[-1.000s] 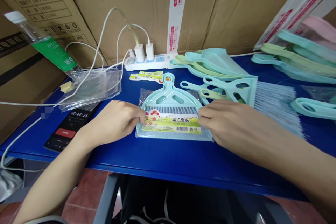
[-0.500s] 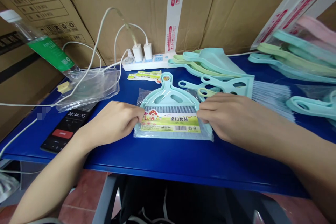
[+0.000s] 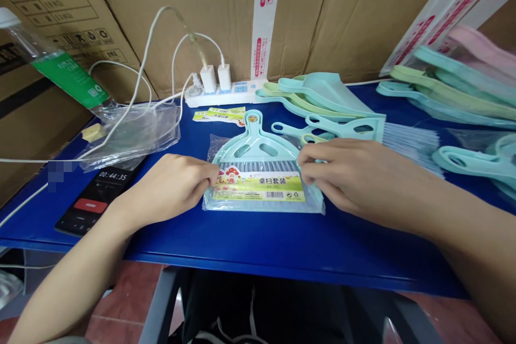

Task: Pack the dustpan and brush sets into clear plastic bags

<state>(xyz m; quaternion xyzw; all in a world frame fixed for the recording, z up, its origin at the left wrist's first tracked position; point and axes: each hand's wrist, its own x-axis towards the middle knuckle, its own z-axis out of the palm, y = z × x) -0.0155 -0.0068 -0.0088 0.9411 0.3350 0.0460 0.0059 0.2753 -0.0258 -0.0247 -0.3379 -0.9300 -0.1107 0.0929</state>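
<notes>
While a bagged mint-green dustpan and brush set (image 3: 258, 153) is held flat near the middle of a blue table (image 3: 258, 247), its handle is pointed toward 12 o'clock and a yellow-green printed label (image 3: 258, 186) is seen across its lower part. The left edge of the set is gripped by the left hand (image 3: 167, 188) at 9 o'clock, with the fingers (image 3: 205, 174) curled close together and their tips pressed onto the clear bag. The right edge is gripped by the right hand (image 3: 342, 174) at 3 o'clock, with the fingers (image 3: 308, 158) likewise kept together and bent over the bag. Loose paper labels (image 3: 220, 115) are laid at 11 o'clock, and a white power strip (image 3: 221, 95) with two white chargers (image 3: 208, 79) plugged in is placed just behind them. A pile of teal and pale green dustpans (image 3: 314, 94) is seen at 1 o'clock, and a teal hand brush (image 3: 346, 129) is laid at 2 o'clock. A phone (image 3: 97, 199) showing a timer is placed at 8 o'clock, just beyond the left wrist. A crumpled clear plastic bag (image 3: 133, 137) is left at 10 o'clock, beneath a plastic bottle with a green label (image 3: 68, 78). Cardboard cartons (image 3: 193, 11) are stacked along the far edge.
</notes>
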